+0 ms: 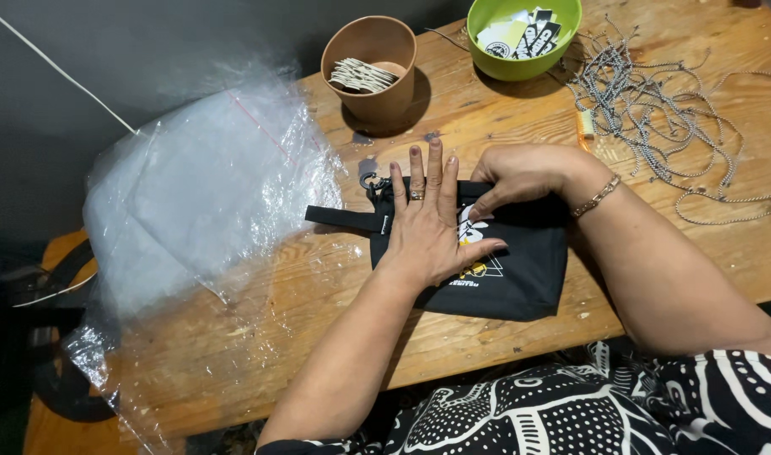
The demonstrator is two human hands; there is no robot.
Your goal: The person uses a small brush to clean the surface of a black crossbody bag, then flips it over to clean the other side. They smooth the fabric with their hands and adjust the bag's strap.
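Observation:
A small black fabric pouch (520, 282) with a printed white and yellow design lies flat on the wooden table (276, 337). A black strap and a metal clip (370, 181) stick out at its left end. My left hand (427, 223) rests flat on the pouch, fingers spread, a ring on one finger. My right hand (520, 173), with a bracelet at the wrist, presses down on the pouch's upper edge with its fingers curled and touching the fabric beside my left hand.
A stack of clear plastic bags (208, 185) lies at the left and hangs over the table edge. At the back stand a brown paper cup (370, 72) of tags and a green bowl (524, 38) of printed labels. Several ball chains (655, 109) are heaped at the right.

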